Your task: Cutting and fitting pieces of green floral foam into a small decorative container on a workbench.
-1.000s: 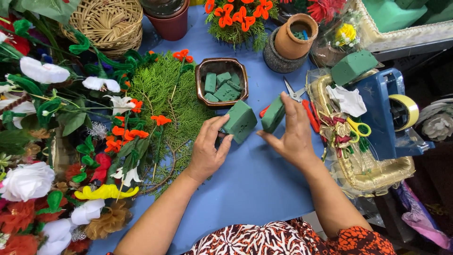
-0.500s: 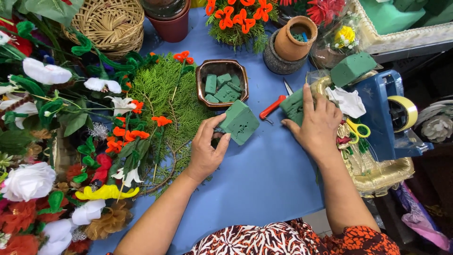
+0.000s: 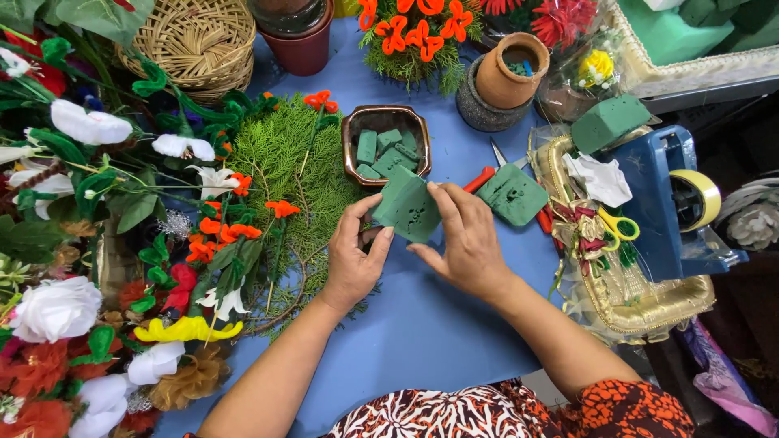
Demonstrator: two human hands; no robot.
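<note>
Foam block: the green foam block (image 3: 408,205) sits between both hands above the blue bench (image 3: 422,324), just in front of the brown dish (image 3: 350,130). It is tilted, one corner toward the dish and one toward the person, its pitted face turned up.
Bench: the blue top carries everything; the bare part lies under and in front of the hands.
Greenery: a spread of fern-like sprigs (image 3: 292,162) lies to the left of the block, touching the left hand's far side.
Left hand: the left hand (image 3: 354,258) is at the block's left lower edge, thumb and fingers curled around that edge in a pinch.
Right hand: the right hand (image 3: 465,239) is at the block's right edge, fingers lying along it and thumb under, gripping the same block.
Relation: the block lies ahead of both palms, in the gap between them, slightly nearer the left thumb; both hands are on it, neither is free.
Second block: another green foam piece (image 3: 513,195) lies flat on the bench just right of the right hand, apart from it.
Dish: it holds several small foam offcuts (image 3: 388,150).
Scissors: a red-handled pair (image 3: 487,172) lies between the two blocks, partly hidden.
</note>
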